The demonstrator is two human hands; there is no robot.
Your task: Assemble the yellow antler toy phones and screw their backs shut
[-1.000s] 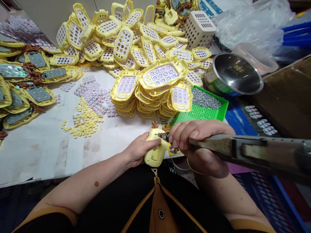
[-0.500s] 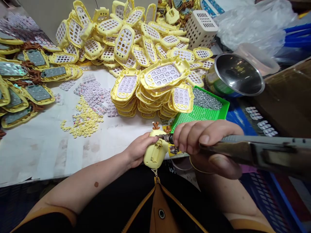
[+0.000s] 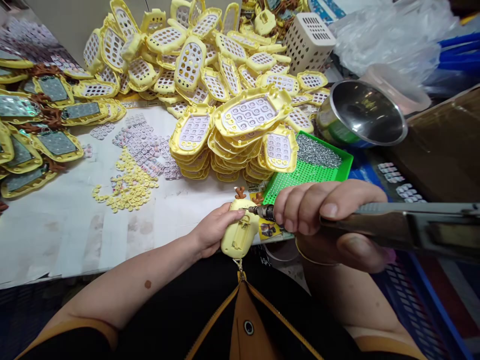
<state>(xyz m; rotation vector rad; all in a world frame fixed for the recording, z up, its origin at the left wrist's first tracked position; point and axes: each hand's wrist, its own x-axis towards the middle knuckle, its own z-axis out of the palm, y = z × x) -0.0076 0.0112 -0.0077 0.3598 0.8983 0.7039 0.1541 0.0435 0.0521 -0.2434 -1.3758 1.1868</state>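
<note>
My left hand [image 3: 217,229] grips a pale yellow toy phone [image 3: 240,240] with small brown antlers at its far end. Its back faces up and the battery compartment shows without a cover. The left thumb lies across the upper part of the back. My right hand [image 3: 330,215] is wrapped round a powered screwdriver [image 3: 378,223], held level and coming in from the right. The tool's tip ends at the upper back of the phone, near my left thumb. Whether it touches a screw there I cannot make out.
Beyond my hands stand stacked yellow casings [image 3: 247,117] with keypads, before a larger heap. A green tray [image 3: 296,180] holds many screws. Loose yellow buttons [image 3: 127,187] lie left of centre. A metal bowl [image 3: 365,112] and white basket [image 3: 307,42] stand right; casings with circuit boards [image 3: 56,142] lie left.
My right hand and the screwdriver have shifted slightly to the right, away from my left thumb. The phone and my left hand stay nearly still.
</note>
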